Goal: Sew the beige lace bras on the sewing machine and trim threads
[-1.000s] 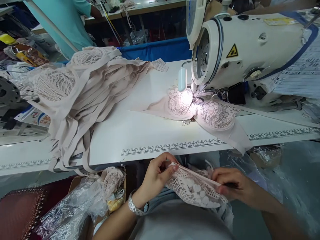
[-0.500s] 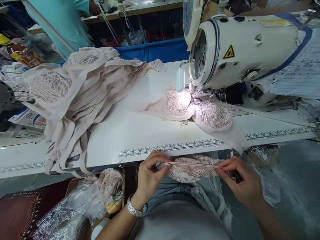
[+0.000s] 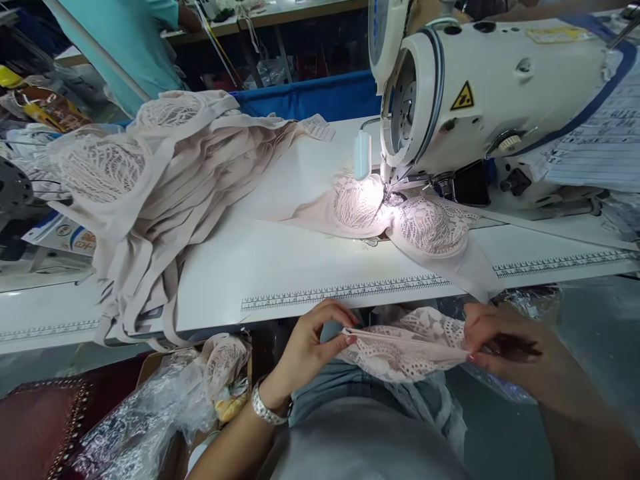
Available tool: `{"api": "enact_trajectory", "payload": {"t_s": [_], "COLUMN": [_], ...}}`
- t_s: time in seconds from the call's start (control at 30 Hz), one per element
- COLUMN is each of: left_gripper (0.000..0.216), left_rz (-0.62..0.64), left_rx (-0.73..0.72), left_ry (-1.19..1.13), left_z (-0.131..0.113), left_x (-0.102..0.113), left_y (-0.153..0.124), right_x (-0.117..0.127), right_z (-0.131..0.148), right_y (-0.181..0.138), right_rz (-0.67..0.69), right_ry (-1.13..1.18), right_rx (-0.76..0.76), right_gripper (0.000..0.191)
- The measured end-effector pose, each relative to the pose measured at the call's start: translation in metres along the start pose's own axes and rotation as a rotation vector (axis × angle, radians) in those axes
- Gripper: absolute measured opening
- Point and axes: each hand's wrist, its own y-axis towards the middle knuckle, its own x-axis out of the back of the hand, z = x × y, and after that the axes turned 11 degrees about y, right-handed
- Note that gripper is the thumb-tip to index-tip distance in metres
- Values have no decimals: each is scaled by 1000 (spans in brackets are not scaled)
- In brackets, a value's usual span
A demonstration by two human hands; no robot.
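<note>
Over my lap, below the table's front edge, a pale pink lace piece (image 3: 400,350) is stretched between my hands. My left hand (image 3: 320,343) pinches its left end between thumb and finger. At the other end my right hand (image 3: 507,347) is closed on the edge, a little blurred. A pale pink lace bra (image 3: 430,230) lies on the table under the needle of the sewing machine (image 3: 490,87), lit by its lamp. One wing of that bra hangs over the table edge just above my right hand.
A heap of beige bras (image 3: 165,167) covers the table's left part, straps hanging over the front. A printed ruler (image 3: 345,291) runs along the edge. A box with clear plastic (image 3: 145,407) stands lower left; a person in a turquoise shirt (image 3: 120,47) is beyond.
My right hand has moved right and tilted, pulling the lace piece out wider. My left hand keeps its pinch, slightly farther right. The bra at the machine stays put.
</note>
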Motion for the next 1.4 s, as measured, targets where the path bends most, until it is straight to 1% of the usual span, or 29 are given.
{"api": "enact_trajectory", "payload": {"t_s": [0.03, 0.1, 0.13, 0.17, 0.23, 0.27, 0.33, 0.37, 0.4, 0.47, 0.5, 0.53, 0.63, 0.77, 0.87, 1.0, 1.17, 1.3, 1.4], "left_gripper": [31, 64, 66, 52, 11, 7, 13, 11, 10, 10, 11, 12, 13, 14, 15, 15, 20, 24, 29], "left_rz": [89, 236, 268, 258, 161, 115, 81, 97, 113, 134, 143, 153, 179, 188, 201, 208, 220, 231, 221], "left_rx": [-31, -151, -217, -272, -328, -330, -297, -268, -228, -147, -113, -86, -57, -44, -18, 20, 177, 204, 218], "left_ry": [66, 177, 204, 213, 204, 193, 158, 130, 97, 27, -7, -36, -74, -88, -130, -172, -308, -379, -402], "left_z": [-4, -10, -13, -14, -13, -11, -7, -6, -5, -4, -5, -5, -6, -6, -7, -9, -6, -3, -6], "left_x": [-1, -10, -17, -26, -41, -47, -52, -52, -50, -44, -41, -39, -35, -36, -36, -35, -40, -42, -43], "left_y": [2, 6, 9, 11, 14, 15, 16, 16, 16, 17, 17, 17, 19, 20, 21, 19, 15, 16, 21], "right_x": [-4, -18, -27, -36, -49, -52, -53, -50, -47, -40, -37, -34, -31, -32, -32, -31, -33, -38, -42], "right_z": [4, 10, 11, 11, 8, 5, -2, -7, -12, -22, -26, -30, -36, -35, -34, -33, -33, -29, -22], "right_y": [2, 9, 13, 16, 21, 22, 20, 18, 16, 11, 10, 8, 8, 10, 11, 11, 10, 12, 13], "right_rz": [25, 58, 76, 93, 120, 131, 134, 124, 110, 66, 53, 51, 89, 127, 94, 57, 16, -37, -73], "right_ry": [-10, -60, -87, -108, -124, -126, -131, -140, -147, -157, -162, -165, -152, -112, -110, -49, 35, 96, 148], "right_rx": [-9, -35, -50, -59, -53, -41, -11, 1, 14, 45, 69, 97, 145, 113, 104, 86, -4, -52, -79], "right_gripper": [21, 19, 18, 17, 16, 16, 12, 8, 8, 23, 27, 27, 20, 9, 10, 8, 14, 23, 21]}}
